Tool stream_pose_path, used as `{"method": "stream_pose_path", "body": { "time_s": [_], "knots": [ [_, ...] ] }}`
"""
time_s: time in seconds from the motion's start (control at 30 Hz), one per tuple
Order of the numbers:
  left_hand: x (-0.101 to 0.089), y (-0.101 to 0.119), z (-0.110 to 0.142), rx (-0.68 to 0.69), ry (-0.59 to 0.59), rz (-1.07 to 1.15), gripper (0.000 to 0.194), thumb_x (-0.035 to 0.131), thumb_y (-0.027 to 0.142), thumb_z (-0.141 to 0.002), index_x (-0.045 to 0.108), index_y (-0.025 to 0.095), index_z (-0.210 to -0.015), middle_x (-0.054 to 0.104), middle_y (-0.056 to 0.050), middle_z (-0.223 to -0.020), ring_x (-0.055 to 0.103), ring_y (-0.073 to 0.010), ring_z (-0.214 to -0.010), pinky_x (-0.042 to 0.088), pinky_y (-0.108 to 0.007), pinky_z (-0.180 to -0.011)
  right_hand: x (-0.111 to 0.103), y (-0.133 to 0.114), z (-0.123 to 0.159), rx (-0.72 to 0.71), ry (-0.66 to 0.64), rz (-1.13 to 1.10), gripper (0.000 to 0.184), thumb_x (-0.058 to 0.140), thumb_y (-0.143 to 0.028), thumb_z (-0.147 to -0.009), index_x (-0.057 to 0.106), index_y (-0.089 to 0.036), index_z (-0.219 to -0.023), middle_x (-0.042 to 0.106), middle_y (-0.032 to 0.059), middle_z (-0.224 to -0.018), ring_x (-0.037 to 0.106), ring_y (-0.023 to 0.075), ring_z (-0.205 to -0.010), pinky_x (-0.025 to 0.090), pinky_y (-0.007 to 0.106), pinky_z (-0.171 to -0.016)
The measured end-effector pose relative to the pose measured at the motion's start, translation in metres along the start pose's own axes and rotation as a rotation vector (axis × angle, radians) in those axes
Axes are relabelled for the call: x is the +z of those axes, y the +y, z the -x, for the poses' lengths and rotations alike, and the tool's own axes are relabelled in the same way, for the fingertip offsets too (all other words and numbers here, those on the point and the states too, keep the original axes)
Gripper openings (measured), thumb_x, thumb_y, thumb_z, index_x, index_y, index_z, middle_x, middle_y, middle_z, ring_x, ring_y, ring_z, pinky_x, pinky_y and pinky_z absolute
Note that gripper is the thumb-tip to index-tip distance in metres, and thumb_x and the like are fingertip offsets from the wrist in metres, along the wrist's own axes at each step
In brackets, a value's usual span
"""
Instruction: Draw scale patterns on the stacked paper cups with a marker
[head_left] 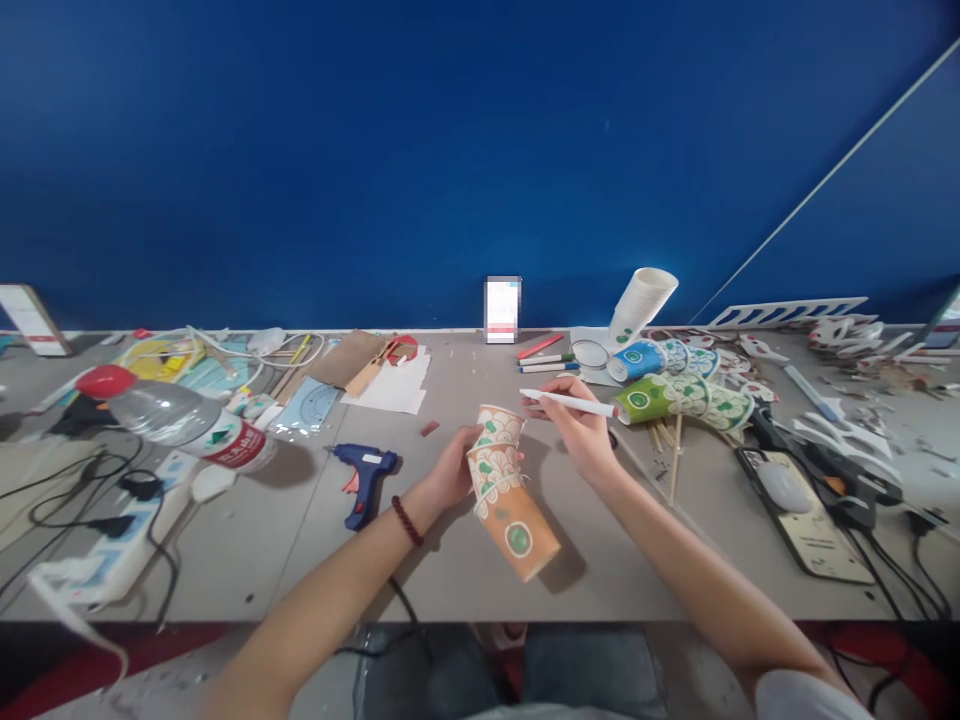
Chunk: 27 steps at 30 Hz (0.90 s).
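My left hand (456,468) grips an orange patterned stack of paper cups (517,520), tilted with its base toward me and to the right. Green and white motifs cover the cups. In my right hand (581,425) is a white marker pen (577,403), held between thumb and fingers, its left tip just off the upper end of the stack. To the right lie a green cup stack (652,398) and a blue cup stack (637,360). A blue glue gun (365,480) rests on the table left of my left hand.
A lit phone (502,310) leans on the blue wall. White cups (641,305) stand stacked at the back right. A water bottle (187,420) and power strip (139,535) are at left. Markers (547,362), a wooden stick (676,460) and a black phone (806,520) lie about.
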<state>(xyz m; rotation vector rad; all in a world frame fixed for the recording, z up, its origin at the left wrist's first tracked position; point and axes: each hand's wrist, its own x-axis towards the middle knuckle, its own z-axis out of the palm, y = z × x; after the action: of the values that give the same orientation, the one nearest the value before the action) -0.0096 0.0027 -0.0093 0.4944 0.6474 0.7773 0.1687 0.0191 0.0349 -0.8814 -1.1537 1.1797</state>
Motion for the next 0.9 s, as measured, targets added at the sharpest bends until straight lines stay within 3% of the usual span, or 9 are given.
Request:
{"method": "stream_pose_path", "body": {
  "time_s": [0.27, 0.5, 0.67, 0.9],
  "knots": [
    [0.004, 0.002, -0.001, -0.114, 0.045, 0.142, 0.048, 0.044, 0.047, -0.081, 0.066, 0.006, -0.094, 0.07, -0.016, -0.074, 0.067, -0.0264, -0.069, 0.05, -0.038, -0.073, 0.002, 0.01, 0.014, 0.001, -0.005, 0.03, 0.018, 0.067, -0.037, -0.079, 0.06, -0.023, -0.086, 0.069, 0.0027, -0.086, 0.069, 0.0198, -0.086, 0.056, 0.038, -0.083],
    [0.0, 0.0, -0.003, -0.113, 0.071, 0.182, 0.046, 0.048, 0.047, -0.082, 0.065, 0.007, -0.097, 0.071, -0.014, -0.075, 0.067, -0.0242, -0.068, 0.05, -0.036, -0.072, -0.002, 0.02, 0.024, -0.069, 0.102, 0.273, 0.017, 0.065, -0.036, -0.079, 0.063, -0.02, -0.084, 0.066, 0.0025, -0.072, 0.062, 0.0157, -0.066, 0.05, 0.027, -0.058],
    [-0.002, -0.002, -0.002, -0.166, 0.097, 0.166, 0.049, 0.048, 0.046, -0.08, 0.064, 0.004, -0.099, 0.071, -0.016, -0.074, 0.068, -0.0278, -0.073, 0.049, -0.037, -0.07, -0.01, 0.025, 0.027, -0.096, 0.091, 0.324, 0.016, 0.065, -0.034, -0.08, 0.067, -0.019, -0.085, 0.068, 0.0043, -0.079, 0.063, 0.016, -0.07, 0.05, 0.028, -0.063],
    [0.001, -0.002, 0.0, -0.183, 0.055, 0.135, 0.046, 0.048, 0.046, -0.08, 0.064, 0.005, -0.095, 0.071, -0.015, -0.073, 0.067, -0.0255, -0.067, 0.048, -0.035, -0.067, -0.009, 0.027, 0.032, -0.104, 0.083, 0.384, 0.016, 0.064, -0.033, -0.08, 0.069, -0.019, -0.085, 0.07, 0.005, -0.08, 0.065, 0.0187, -0.074, 0.052, 0.031, -0.067]
  ]
}}
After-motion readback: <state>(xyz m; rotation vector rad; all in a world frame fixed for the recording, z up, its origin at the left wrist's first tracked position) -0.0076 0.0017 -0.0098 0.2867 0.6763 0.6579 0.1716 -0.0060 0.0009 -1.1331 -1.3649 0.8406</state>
